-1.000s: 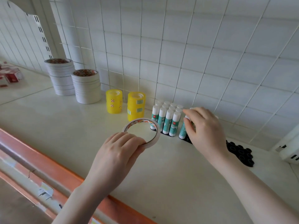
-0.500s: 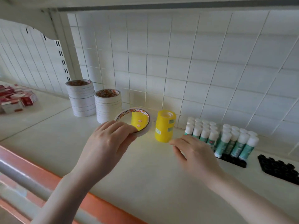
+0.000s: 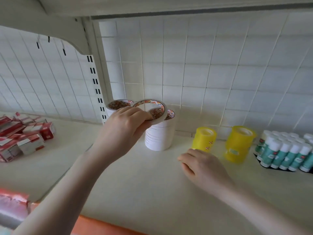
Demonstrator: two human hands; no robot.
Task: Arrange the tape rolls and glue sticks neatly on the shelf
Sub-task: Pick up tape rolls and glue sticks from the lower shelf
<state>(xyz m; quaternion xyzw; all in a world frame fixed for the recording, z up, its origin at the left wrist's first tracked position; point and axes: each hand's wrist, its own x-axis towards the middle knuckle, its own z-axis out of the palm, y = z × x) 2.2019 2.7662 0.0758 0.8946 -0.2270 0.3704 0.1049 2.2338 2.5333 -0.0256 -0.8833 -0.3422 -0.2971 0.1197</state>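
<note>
My left hand (image 3: 125, 126) grips a white tape roll (image 3: 160, 109) by its rim and holds it tilted just above a stack of white tape rolls (image 3: 159, 138). A second white stack (image 3: 116, 105) stands behind my hand, mostly hidden. Two yellow tape stacks (image 3: 204, 139) (image 3: 239, 145) stand to the right on the shelf. Glue sticks (image 3: 286, 153) with white caps and teal labels stand packed in a black tray at the far right. My right hand (image 3: 203, 165) rests on the shelf in front of the yellow stacks with loose fingers, holding nothing.
Red and white small boxes (image 3: 22, 138) lie piled on the neighbouring shelf section at the left. A slotted upright (image 3: 95, 82) and a bracket separate the sections. An upper shelf (image 3: 152, 5) hangs close overhead. The cream shelf board (image 3: 144, 184) has an orange front edge.
My left hand has carried the white tape roll leftward and up, from beside the yellow stacks to above the white stack. My right hand left the glue sticks and lies on the shelf.
</note>
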